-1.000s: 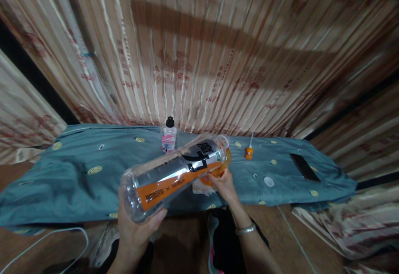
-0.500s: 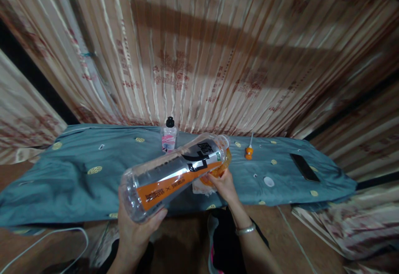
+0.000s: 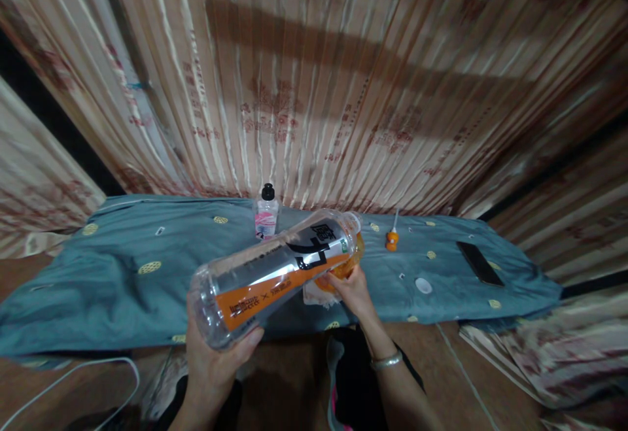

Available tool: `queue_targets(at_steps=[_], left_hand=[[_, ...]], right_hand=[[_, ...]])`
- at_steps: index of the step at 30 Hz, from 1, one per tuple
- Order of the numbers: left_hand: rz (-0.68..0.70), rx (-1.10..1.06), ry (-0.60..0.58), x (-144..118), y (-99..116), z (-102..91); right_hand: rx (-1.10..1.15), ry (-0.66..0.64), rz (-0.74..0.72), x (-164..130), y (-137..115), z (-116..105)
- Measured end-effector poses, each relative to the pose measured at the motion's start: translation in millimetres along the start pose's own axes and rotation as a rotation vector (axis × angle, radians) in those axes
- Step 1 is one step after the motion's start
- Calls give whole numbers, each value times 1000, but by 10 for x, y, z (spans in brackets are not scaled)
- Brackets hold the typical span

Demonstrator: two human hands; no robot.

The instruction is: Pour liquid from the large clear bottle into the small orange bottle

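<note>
My left hand [image 3: 216,356] is wrapped around the base of a large clear plastic bottle [image 3: 235,251] with an orange and silver label. The bottle is tilted, its mouth to the upper right and lower than a level pour would show clearly; whether liquid runs from it I cannot tell. Just behind that mouth, my right hand [image 3: 350,290] is closed on an orange see-through container [image 3: 360,252], mostly hidden by the bottle. Below them a white cloth or tissue [image 3: 318,295] lies on the bedding. An orange spray head with a thin tube [image 3: 391,240] lies to the right.
A small clear bottle with a black cap [image 3: 266,215] stands behind the large one. A white round lid [image 3: 422,285] and a dark phone [image 3: 479,263] lie on the green patterned cover [image 3: 118,287]. Curtains [image 3: 294,91] hang behind. A white cable [image 3: 98,363] crosses the lower left.
</note>
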State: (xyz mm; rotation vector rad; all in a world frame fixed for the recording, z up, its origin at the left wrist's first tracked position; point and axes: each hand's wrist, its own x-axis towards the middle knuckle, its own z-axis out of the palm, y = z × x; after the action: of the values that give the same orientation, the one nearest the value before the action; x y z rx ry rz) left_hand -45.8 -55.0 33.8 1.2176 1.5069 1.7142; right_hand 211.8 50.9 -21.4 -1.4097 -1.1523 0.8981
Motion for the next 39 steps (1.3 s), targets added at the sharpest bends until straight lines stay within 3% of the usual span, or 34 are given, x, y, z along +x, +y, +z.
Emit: queue_targets(at_steps=[6, 16, 29, 35, 39], left_hand=[[-13, -24, 23, 18, -37, -8], [-65, -77, 107, -61, 224, 151], [-67, -51, 119, -58, 123, 118], [-17, 4, 0, 16, 0, -9], [-29, -41, 47, 8, 41, 23]], right_hand=[[-1, 19, 7, 0, -6, 16], [20, -9, -5, -10, -33, 5], [11, 10, 8, -13, -30, 10], [8, 19, 19, -17, -52, 19], [25, 5, 8, -14, -53, 16]])
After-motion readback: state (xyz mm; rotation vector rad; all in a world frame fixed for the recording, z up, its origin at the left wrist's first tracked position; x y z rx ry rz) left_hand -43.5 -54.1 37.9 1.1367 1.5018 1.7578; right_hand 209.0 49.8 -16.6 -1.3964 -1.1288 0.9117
